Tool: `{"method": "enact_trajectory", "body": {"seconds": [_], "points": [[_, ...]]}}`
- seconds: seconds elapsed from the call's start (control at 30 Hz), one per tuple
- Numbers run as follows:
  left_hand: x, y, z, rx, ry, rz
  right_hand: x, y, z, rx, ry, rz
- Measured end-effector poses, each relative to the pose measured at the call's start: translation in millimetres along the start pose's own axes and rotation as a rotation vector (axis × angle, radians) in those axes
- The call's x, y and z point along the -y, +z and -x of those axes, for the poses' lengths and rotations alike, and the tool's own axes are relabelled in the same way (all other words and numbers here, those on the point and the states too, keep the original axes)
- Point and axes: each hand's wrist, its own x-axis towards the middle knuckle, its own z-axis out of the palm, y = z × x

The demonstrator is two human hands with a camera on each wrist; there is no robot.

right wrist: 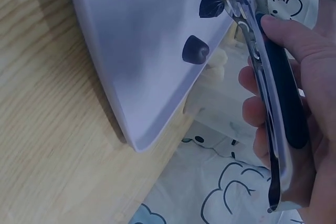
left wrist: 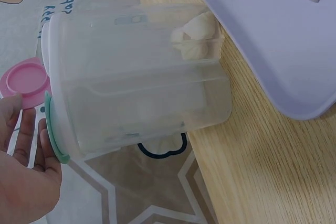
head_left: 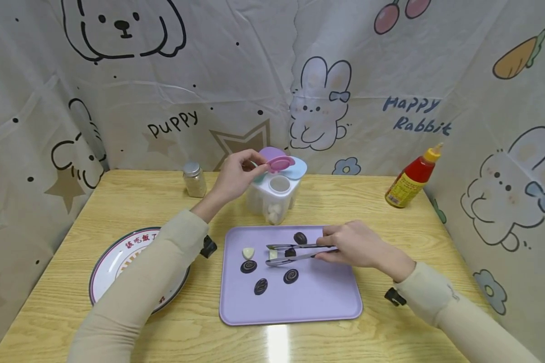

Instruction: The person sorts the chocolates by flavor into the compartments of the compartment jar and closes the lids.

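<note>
My left hand (head_left: 240, 174) pinches the raised pink flip lid (head_left: 280, 163) of a clear container (left wrist: 131, 77) with several compartments. Below that lid a round opening shows, and whitish pieces (left wrist: 197, 35) lie at the bottom of the front compartment. My right hand (head_left: 359, 245) grips metal tongs (right wrist: 273, 77) with dark handle pads, held over the purple tray (head_left: 318, 302). In the head view a white candy (head_left: 273, 254) shows between the parted tong tips, with a dark chocolate (head_left: 290, 252) farther back between the arms.
Several more dark chocolates (head_left: 291, 276) and a white heart-like candy (head_left: 248, 253) lie on the tray. A plate (head_left: 104, 272) sits left, under my left forearm. At the back stand a small silver-capped jar (head_left: 194, 180) and a red sauce bottle (head_left: 409, 180). Printed cloth (head_left: 254, 75) encloses the table.
</note>
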Motion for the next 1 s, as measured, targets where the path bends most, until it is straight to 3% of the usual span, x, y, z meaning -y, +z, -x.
{"method": "enact_trajectory", "body": {"seconds": [0.27,0.77,1.0], "points": [[1.7,0.7,-0.1,-0.001,-0.004,-0.002,1.0,3.6,1.0,0.015,-0.003,-0.011],[0.8,-0.3,-0.4,0.006,-0.009,0.006,-0.5,2.1,5.9,-0.04,-0.009,-0.045],[2.4,0.1,-2.2,-0.013,0.035,0.022,0.5,2.0,5.8,-0.057,-0.021,-0.046]]}}
